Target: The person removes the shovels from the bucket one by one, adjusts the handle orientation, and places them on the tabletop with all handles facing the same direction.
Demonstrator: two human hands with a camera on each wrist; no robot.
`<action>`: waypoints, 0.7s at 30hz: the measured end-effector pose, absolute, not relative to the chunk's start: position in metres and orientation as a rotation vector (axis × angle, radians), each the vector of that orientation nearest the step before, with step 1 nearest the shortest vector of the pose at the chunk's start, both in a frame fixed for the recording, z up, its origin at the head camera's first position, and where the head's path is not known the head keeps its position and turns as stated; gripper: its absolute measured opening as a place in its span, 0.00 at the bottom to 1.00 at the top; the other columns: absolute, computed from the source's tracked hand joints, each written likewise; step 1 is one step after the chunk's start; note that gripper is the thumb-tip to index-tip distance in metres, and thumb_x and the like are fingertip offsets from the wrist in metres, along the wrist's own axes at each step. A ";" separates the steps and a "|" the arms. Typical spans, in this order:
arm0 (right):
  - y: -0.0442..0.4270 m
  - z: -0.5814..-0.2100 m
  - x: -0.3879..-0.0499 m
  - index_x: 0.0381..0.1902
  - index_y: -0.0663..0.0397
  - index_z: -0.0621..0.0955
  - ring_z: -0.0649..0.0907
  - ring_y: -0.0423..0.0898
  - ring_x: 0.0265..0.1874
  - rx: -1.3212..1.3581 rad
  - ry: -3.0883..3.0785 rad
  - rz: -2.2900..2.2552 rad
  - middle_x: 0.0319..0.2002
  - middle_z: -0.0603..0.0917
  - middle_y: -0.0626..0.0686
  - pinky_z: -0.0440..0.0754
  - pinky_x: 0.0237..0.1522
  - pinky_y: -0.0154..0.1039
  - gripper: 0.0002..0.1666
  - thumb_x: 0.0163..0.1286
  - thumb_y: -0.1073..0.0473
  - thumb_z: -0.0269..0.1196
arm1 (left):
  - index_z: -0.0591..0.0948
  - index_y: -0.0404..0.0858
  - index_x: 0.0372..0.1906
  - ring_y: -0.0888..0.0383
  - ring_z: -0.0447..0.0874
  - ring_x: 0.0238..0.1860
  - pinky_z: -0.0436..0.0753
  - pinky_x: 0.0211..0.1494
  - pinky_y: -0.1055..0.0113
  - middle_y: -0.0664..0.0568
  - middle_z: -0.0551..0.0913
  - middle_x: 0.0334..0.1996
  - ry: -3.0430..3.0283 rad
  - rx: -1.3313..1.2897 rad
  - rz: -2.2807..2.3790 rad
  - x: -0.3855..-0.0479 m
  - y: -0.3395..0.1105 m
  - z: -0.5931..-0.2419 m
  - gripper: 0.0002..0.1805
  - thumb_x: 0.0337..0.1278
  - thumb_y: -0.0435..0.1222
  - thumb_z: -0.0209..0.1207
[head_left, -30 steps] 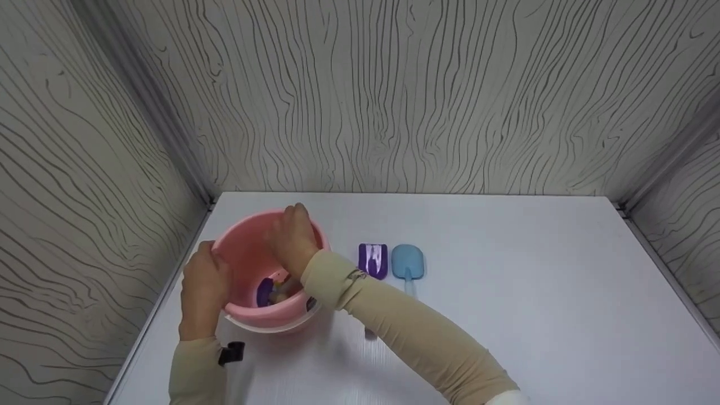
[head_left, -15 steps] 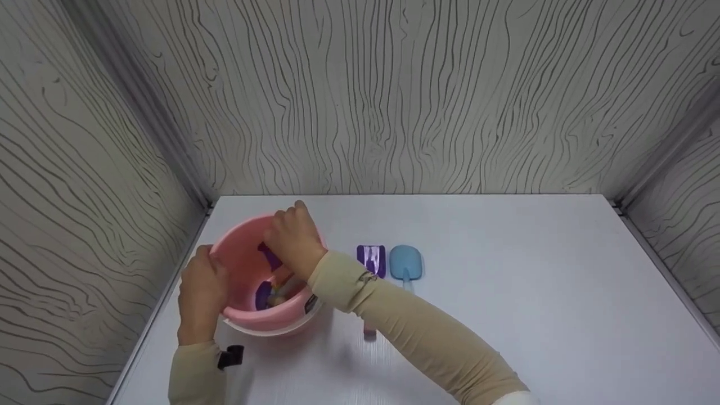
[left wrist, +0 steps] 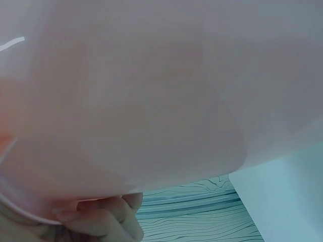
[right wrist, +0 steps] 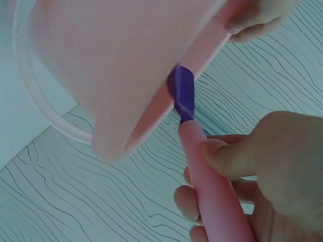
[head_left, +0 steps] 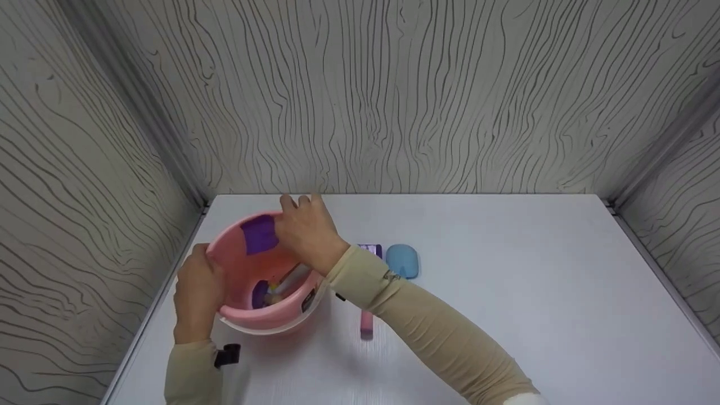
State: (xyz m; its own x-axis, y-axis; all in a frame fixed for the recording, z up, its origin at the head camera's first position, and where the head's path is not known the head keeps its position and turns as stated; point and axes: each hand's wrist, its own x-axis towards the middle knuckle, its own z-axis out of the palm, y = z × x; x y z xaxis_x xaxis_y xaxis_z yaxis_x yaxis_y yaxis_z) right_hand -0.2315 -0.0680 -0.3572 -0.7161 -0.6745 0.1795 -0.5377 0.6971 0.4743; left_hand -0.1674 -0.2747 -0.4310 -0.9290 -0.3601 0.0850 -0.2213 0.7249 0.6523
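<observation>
Your left hand (head_left: 198, 287) grips the rim of the pink bucket (head_left: 264, 319), at the left of the white table (head_left: 506, 315); your right hand (right wrist: 282, 166) holds the shovel (right wrist: 199, 166) by its pink handle, fingers curled round it, with the purple blade (head_left: 260, 235) within the bucket's mouth; a purple piece (head_left: 260, 293) lies inside among items too small to tell; to the right, a purple-headed tool (head_left: 369, 250) lies beside a blue shovel (head_left: 402, 261), both partly hidden by your right sleeve (head_left: 416, 315).
</observation>
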 end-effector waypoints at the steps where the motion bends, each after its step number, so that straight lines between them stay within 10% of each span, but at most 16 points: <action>1: -0.067 -0.357 -0.232 0.51 0.40 0.90 0.87 0.47 0.40 0.950 -2.565 -0.551 0.52 0.84 0.49 0.85 0.50 0.45 0.14 0.85 0.53 0.57 | 0.71 0.26 0.71 0.35 0.88 0.48 0.88 0.46 0.39 0.27 0.82 0.57 -2.725 0.465 -0.991 -0.167 -0.275 -0.431 0.25 0.83 0.36 0.38; 21: -0.010 -0.361 -0.241 0.57 0.51 0.84 0.87 0.52 0.34 0.928 -2.715 0.016 0.45 0.87 0.53 0.85 0.34 0.45 0.15 0.85 0.50 0.58 | 0.67 0.27 0.74 0.37 0.86 0.48 0.87 0.49 0.40 0.28 0.80 0.59 -2.776 0.503 -1.013 -0.168 -0.275 -0.431 0.26 0.87 0.39 0.36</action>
State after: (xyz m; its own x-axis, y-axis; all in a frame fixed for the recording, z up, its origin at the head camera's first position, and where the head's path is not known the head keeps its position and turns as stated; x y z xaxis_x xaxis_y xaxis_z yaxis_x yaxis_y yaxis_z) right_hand -0.2413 -0.0099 -0.3612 -0.7579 -0.5991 0.2582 -0.6022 0.7947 0.0763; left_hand -0.1678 -0.2753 -0.4306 -0.9337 -0.3576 0.0199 -0.2607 0.7168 0.6467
